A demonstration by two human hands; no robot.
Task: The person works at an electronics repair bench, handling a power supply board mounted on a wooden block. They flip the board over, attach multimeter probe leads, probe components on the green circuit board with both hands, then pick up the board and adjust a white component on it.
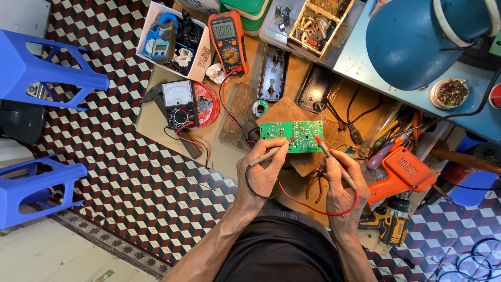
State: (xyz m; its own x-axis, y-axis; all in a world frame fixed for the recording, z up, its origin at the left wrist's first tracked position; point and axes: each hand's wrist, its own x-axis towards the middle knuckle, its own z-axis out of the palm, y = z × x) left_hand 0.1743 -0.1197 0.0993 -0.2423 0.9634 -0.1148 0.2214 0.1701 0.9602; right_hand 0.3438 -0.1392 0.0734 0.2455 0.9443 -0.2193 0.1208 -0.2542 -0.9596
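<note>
On the crowded wooden desk point(156, 117), 2 meters stand at the far side: an orange digital multimeter point(228, 42) and a black analogue meter point(178, 103). A blue lamp shade point(412, 42) hangs over the right end, with an orange glue gun point(401, 169) below it. At centre lies the green circuit board point(292, 136), flat on a wooden block point(284, 112), directly ahead of both hands.

The left hand point(263, 175) is closed in a pencil grip around the black probe point(269, 154), whose tip touches the near left edge of the board. The right hand point(339, 190) pinches the red probe point(334, 162) the same way, its tip resting at the board's right side. Red and black leads point(229, 112) trail back toward the multimeter.

Judgement: the board appears unclamped, so probe pressure could shift it and let a tip slip across neighbouring solder points, bridging them. The slack red lead looping beneath the right hand could snag on the pliers point(314, 183) just beside it and drag the probe off its contact.
</note>
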